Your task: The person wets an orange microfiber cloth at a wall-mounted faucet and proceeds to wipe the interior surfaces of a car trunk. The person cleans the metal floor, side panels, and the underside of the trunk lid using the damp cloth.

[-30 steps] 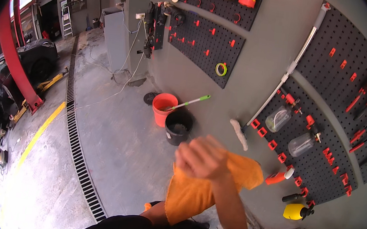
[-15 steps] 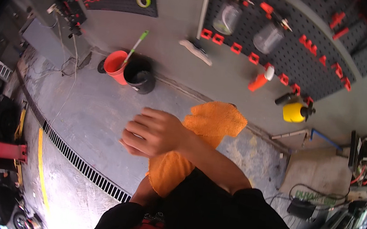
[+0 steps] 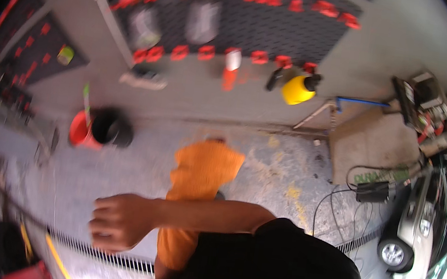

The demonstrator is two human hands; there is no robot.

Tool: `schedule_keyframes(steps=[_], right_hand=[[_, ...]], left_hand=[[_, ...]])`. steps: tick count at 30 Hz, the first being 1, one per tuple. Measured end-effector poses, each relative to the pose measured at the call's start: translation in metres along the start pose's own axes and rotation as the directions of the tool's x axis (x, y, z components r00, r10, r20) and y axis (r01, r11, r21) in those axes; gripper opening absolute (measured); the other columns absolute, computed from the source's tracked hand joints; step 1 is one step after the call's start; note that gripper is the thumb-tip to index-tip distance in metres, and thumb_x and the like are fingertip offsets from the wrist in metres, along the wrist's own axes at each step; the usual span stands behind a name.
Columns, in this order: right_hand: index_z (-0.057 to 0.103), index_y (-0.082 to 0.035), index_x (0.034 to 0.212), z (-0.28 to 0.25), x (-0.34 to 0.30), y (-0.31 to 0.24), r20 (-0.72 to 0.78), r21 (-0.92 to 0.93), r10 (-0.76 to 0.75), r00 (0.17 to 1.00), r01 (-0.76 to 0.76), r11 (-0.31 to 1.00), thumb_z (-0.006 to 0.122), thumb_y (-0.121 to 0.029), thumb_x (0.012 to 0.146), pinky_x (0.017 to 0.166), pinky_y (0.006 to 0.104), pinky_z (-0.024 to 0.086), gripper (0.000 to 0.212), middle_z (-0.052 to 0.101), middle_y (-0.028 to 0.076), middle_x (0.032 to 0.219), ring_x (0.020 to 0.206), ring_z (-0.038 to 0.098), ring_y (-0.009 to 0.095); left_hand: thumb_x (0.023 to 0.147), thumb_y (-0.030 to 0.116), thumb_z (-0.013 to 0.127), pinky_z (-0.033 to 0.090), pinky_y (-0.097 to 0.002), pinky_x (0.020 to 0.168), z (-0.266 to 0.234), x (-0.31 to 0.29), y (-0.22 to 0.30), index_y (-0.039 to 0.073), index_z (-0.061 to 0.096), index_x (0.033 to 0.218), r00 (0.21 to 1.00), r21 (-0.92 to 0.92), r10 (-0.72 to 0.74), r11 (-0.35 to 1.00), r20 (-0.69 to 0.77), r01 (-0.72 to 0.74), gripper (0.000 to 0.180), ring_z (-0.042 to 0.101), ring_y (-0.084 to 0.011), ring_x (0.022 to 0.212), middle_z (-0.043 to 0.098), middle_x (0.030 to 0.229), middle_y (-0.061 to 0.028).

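Black fabric sleeve (image 3: 287, 253); right hand (image 3: 119, 222) loosely curled, palm hidden, cannot tell if holding anything. Under right forearm (image 3: 214, 216), limp orange cloth (image 3: 205, 162) over left forearm (image 3: 161, 275); left hand covered, cannot tell openness or grip. Farther, round red bucket (image 3: 82, 136).

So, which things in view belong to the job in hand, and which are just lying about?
Likely the job, judging by the arms:
orange cloth, draped over the left arm; right forearm crosses in front

Seemingly just about:
red bucket
black bucket
spray bottle
yellow sprayer
tape roll
car
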State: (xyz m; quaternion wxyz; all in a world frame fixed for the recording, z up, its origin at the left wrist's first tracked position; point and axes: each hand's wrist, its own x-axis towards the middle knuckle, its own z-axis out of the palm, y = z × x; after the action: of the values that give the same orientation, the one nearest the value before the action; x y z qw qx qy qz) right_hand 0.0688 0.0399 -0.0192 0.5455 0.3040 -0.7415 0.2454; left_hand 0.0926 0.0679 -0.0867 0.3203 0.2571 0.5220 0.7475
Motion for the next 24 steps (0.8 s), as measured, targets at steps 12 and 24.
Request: schedule_keyframes(steps=[12,24], right_hand=[[0.051,-0.011,0.071,0.000,-0.037,-0.014,0.015,0.089,0.053,0.998,-0.054,0.995,0.069,-0.014,0.088,0.060,0.0393,0.042,0.025,0.047,0.003,0.072,0.063,0.051,0.023],[0.051,-0.009,0.072,0.122,-0.017,0.019,0.029,0.082,0.171,0.985,-0.173,0.982,0.073,-0.014,0.090,0.060,0.0420,0.041,0.029,0.050,0.005,0.070,0.063,0.054,0.028]], left_hand=[[0.096,0.011,0.066,0.053,-0.0369,0.078,0.036,-0.001,-0.007,0.010,0.067,0.113,0.982,-0.010,-0.033,0.999,0.188,0.035,0.017,0.066,-0.0139,0.096,0.070,0.108,-0.0029],[0.094,0.011,0.067,0.054,-0.0381,0.076,-0.166,-0.093,0.058,0.011,0.069,0.112,0.998,0.269,0.016,0.963,0.065,-0.033,0.017,0.067,-0.0147,0.096,0.071,0.107,-0.0030]])
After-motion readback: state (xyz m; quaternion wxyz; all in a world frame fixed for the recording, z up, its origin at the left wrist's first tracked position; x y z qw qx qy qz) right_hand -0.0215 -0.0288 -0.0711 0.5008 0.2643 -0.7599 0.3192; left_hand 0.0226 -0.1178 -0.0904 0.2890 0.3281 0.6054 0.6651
